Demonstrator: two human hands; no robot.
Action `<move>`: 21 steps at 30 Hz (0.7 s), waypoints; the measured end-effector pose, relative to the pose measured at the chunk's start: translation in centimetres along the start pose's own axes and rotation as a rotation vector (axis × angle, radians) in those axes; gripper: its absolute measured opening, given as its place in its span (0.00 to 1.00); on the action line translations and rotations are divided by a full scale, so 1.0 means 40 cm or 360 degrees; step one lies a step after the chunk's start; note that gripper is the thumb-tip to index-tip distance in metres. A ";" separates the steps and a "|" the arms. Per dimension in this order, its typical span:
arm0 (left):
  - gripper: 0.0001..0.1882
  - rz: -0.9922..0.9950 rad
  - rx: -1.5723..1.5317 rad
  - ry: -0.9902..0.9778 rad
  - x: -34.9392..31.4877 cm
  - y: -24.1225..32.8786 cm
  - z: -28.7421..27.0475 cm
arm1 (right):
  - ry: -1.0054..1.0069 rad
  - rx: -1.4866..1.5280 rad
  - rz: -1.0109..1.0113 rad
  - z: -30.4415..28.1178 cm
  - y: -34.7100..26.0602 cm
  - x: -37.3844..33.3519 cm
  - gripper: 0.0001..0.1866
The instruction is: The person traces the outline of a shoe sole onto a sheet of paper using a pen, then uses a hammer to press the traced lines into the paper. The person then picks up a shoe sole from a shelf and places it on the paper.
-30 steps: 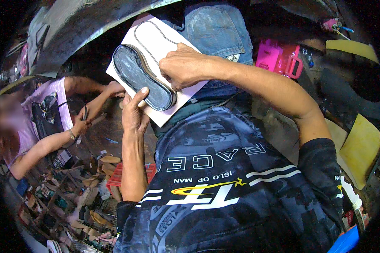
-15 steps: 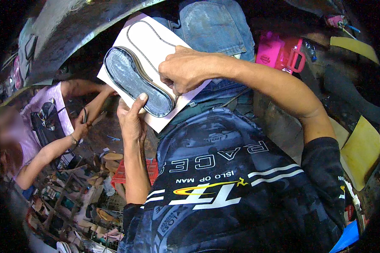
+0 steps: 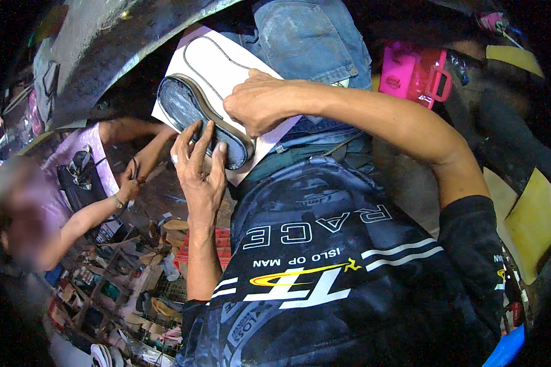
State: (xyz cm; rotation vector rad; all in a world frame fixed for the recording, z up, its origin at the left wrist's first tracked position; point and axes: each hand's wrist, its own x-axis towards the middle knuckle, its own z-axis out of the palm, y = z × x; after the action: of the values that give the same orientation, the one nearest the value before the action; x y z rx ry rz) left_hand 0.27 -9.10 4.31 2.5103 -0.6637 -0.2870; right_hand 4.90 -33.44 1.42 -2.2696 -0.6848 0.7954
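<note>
A dark, scuffed shoe sole with a raised rim lies on a white sheet across my lap. My left hand, a ring on one finger, rests its spread fingertips and thumb on the lower part of the sole. Beside the sole's right edge my right hand is closed and touches the sheet; whatever its fingers hold is hidden. A dark curved outline, shaped like a sole, runs on the sheet from near my right hand round the top.
Another person's arm is close at left. Below are a red crate and a rack of cluttered scraps. Jeans lie beyond the sheet. At right are a pink container and yellow sheets.
My left hand has shifted from gripping the sole and sheet's edge, thumb on top, to laying its fingertips on the sole. The right hand has moved slightly up and left.
</note>
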 end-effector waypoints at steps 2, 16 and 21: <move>0.32 -0.0035 -0.0050 -0.0034 -0.003 0.007 -0.006 | 0.0060 -0.0015 -0.0022 0.001 0.002 -0.002 0.18; 0.43 -0.0189 0.0074 -0.0190 0.011 0.056 -0.012 | 0.0128 -0.0049 -0.0087 -0.003 0.000 0.014 0.16; 0.42 -0.0167 0.0070 -0.0157 0.009 0.069 -0.009 | 0.0214 -0.0036 -0.0089 -0.006 -0.009 0.031 0.18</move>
State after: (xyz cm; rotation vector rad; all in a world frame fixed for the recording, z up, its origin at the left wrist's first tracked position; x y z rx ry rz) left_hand -0.40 -11.18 6.04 2.5912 -0.5832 -0.4409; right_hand 5.82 -32.50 1.41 -2.2899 -0.6940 0.6053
